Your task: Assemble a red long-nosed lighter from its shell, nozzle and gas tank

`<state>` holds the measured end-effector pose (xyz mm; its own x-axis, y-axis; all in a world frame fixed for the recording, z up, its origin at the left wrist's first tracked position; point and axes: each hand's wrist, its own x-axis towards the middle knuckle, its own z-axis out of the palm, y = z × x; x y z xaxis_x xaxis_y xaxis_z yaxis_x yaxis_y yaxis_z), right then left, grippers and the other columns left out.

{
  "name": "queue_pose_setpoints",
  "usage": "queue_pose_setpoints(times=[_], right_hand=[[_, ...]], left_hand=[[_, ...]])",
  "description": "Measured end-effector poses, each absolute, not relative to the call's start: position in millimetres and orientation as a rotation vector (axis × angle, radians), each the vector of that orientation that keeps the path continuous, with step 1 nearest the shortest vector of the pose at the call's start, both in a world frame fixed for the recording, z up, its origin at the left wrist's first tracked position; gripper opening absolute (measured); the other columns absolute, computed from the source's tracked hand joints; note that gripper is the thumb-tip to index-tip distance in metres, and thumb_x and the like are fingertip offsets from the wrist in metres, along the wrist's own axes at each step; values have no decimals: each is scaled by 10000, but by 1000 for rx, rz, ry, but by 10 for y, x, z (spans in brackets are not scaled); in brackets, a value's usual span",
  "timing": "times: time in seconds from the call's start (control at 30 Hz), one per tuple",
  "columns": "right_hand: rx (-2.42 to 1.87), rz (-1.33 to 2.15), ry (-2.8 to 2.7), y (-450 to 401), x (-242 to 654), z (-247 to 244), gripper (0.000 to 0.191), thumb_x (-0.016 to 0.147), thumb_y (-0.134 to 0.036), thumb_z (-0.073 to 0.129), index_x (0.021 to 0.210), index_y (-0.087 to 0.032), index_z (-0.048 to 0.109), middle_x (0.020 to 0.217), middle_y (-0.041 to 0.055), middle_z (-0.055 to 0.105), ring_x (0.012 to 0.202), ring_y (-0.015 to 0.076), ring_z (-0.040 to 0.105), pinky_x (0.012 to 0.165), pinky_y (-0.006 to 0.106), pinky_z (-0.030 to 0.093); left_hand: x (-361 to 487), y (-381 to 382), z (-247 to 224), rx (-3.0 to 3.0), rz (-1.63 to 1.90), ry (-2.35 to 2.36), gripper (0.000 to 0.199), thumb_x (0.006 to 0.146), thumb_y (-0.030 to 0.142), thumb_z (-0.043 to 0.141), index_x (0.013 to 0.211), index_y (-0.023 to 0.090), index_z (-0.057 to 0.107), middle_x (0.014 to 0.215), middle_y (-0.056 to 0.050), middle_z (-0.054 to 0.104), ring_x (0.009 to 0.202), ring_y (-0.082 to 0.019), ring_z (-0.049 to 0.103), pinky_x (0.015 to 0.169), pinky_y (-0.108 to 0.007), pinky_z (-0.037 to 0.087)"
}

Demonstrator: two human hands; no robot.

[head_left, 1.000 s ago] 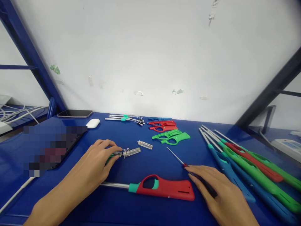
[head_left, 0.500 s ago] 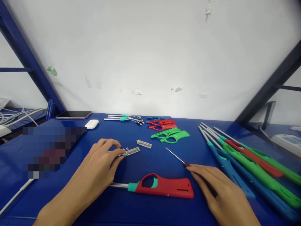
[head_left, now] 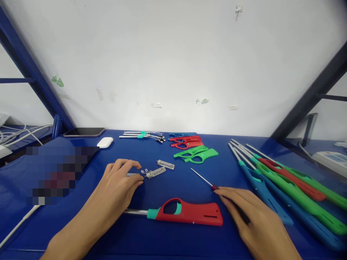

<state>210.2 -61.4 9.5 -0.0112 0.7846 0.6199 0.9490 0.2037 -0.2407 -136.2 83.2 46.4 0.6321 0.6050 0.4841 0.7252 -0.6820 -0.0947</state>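
My left hand (head_left: pixel 119 182) is beside two small clear fuel tanks (head_left: pixel 155 172), thumb and index finger apart. Part of a thin silvery piece (head_left: pixel 132 174) shows in the gap between them; the rest is hidden. Tiny pale parts (head_left: pixel 144 171) lie by the fingertips. In my right hand (head_left: pixel 249 213) is a screwdriver (head_left: pixel 202 177) with a dark red and black handle, its shaft pointing forward and left. Between the hands lies a red lighter (head_left: pixel 189 213) with a teal trigger and a metal barrel, whose end passes behind my left wrist.
Several long lighters (head_left: pixel 282 184) lie on the right. At the back are metal barrels with wires (head_left: pixel 142 135) and red, green and blue casing halves (head_left: pixel 202 156). A white earbud case (head_left: pixel 105 142), a phone (head_left: pixel 84 132) and a blurred-out dark item (head_left: pixel 59 173) are on the left.
My left fingers have come off the nearer clear tank, which lies slightly further right and more exposed. My right hand still holds the screwdriver in nearly the same place.
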Motion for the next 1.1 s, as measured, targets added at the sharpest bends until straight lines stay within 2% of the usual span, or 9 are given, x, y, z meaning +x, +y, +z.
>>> queue_pose_setpoints(times=[0.1, 0.23, 0.47, 0.57, 0.73, 0.87, 1.0, 1.1], right_hand=[[-1600, -363, -1821, -618, 2089, 121, 242, 1094, -318, 516, 1186, -346, 738, 1152, -45, 799, 1019, 169, 786, 908, 281, 636], [-1611, -401, -1816, -632, 2090, 124, 251, 1102, -316, 503, 1217, -347, 723, 1188, -51, 793, 1028, 156, 790, 905, 264, 633], [-1635, -406, -1833, -654, 2098, 130, 265, 1110, -351, 488, 1197, -343, 738, 1188, -43, 798, 1014, 178, 799, 883, 292, 653], [-1646, -376, -1843, -654, 2100, 133, 277, 1109, -355, 487, 1191, -339, 751, 1188, -27, 802, 1011, 195, 800, 879, 310, 659], [-1653, -338, -1855, -646, 2129, 111, 284, 1103, -342, 495, 1196, -327, 763, 1201, -5, 800, 1028, 206, 794, 885, 312, 658], [-1669, -318, -1861, -655, 2137, 91, 264, 1102, -334, 508, 1221, -347, 743, 1224, -27, 789, 1051, 192, 784, 909, 305, 648], [-1670, -293, -1812, -666, 2098, 89, 271, 1105, -331, 493, 1204, -346, 744, 1211, -30, 787, 1059, 188, 779, 924, 309, 638], [-1673, -280, -1789, -673, 2076, 99, 281, 1103, -332, 484, 1198, -348, 748, 1207, -26, 787, 1049, 189, 782, 917, 312, 639]], left_hand=[[-1348, 852, 444, -2545, -603, -1045, 308, 1025, 129, 526, 881, 235, 777, 1175, -100, 723, 1098, -329, 588, 843, -447, 436], [-1328, 864, 423, -2504, -605, -1014, 331, 1033, 86, 481, 881, 211, 747, 1093, -111, 724, 1077, -338, 582, 846, -460, 415], [-1491, 918, 500, -2517, -628, -997, 414, 1095, 215, 401, 942, 257, 783, 1176, -116, 705, 1064, -327, 580, 834, -459, 408], [-1520, 896, 531, -2541, -606, -1014, 369, 1082, 270, 451, 960, 277, 799, 1204, -109, 702, 1087, -332, 577, 855, -466, 421], [-1453, 851, 515, -2570, -559, -1051, 323, 1028, 233, 505, 845, 269, 768, 1170, -85, 728, 1065, -305, 584, 840, -430, 430], [-1473, 853, 569, -2593, -565, -1048, 371, 1052, 245, 462, 849, 277, 771, 1157, -89, 730, 1060, -310, 594, 822, -432, 422], [-1618, 798, 714, -2673, -577, -1031, 415, 1077, 343, 423, 883, 297, 787, 1015, -66, 746, 853, -264, 612, 748, -403, 448], [-1738, 718, 792, -2708, -656, -1100, 462, 1077, 457, 425, 825, 311, 784, 866, -20, 757, 750, -238, 628, 777, -389, 508]])
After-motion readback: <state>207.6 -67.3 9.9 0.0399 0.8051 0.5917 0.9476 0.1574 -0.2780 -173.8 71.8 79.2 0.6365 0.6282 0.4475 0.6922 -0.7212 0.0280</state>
